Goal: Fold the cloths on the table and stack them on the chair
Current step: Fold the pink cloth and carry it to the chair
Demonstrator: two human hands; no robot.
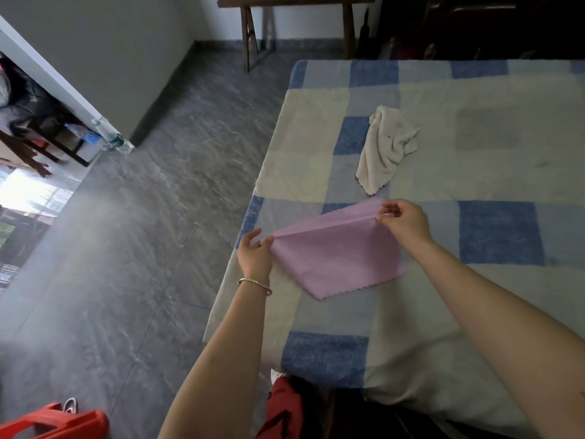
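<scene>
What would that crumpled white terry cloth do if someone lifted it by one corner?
Probably flop and hang limp: the crumpled white terry cloth lies in soft folds on the blue-and-cream checked table cover, keeping no shape. Pushed, it would likely bunch up rather than slide, since its surface looks fuzzy.

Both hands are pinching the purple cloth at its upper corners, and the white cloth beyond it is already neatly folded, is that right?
Not quite. The head view shows the white cloth lying crumpled in a heap, not folded. The rest holds: the left hand and the right hand each pinch an upper corner of the purple cloth.
</scene>
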